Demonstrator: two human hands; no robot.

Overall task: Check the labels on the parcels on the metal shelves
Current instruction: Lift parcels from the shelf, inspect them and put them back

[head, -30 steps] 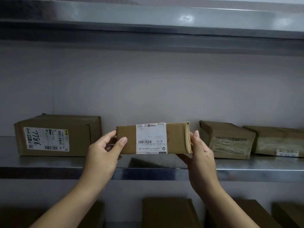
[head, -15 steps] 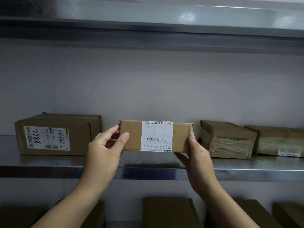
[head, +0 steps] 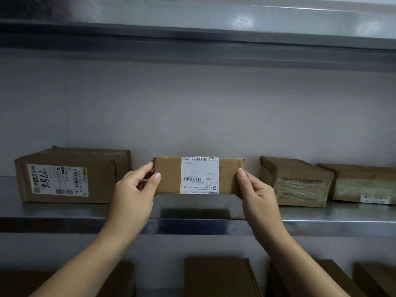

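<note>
Head view: left hand (head: 134,189) and right hand (head: 256,194) grip the ends of a labelled cardboard parcel (head: 169,175) above the metal shelf (head: 64,213).

This looks like a parcel storage room, maybe a pickup point. Steel shelves (head: 64,212) run along a plain wall (head: 214,114), and on them stand brown parcels (head: 102,174) with printed barcode labels (head: 57,180), one with a handwritten number.

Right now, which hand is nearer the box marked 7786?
Left. The left hand grips the left end of the N705 parcel, just right of the 7786 box, not touching it; the right hand grips the parcel's other end, farther right.
</note>
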